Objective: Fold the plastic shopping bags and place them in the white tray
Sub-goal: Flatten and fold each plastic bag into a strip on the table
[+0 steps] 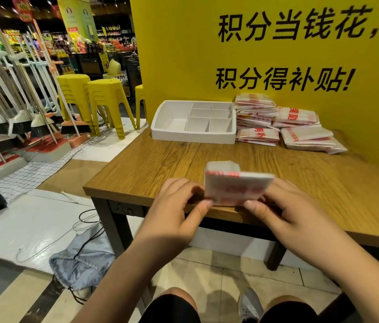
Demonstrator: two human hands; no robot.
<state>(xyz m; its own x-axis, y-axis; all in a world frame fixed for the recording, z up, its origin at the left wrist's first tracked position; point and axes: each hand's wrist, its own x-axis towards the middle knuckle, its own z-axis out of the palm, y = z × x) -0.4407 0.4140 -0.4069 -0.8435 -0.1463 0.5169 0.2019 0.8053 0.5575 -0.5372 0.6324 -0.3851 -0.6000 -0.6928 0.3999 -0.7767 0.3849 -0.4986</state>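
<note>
Both hands pinch one folded bag (235,185): left hand (179,206), right hand (284,208).

The held bag (237,187) is motion-blurred: its red print is unreadable and its folds cannot be counted. The fingertips of the left hand (174,206) and right hand (284,206) are hidden behind it; only the thumbs show on its near face. The table (160,164) is cut off at the right edge. In the stacked bags (300,134), lower ones are covered, count undeterminable. The white tray (193,136) front wall conceals the near compartment floors. The goods on the background shelves (79,43) are too small to identify.
</note>
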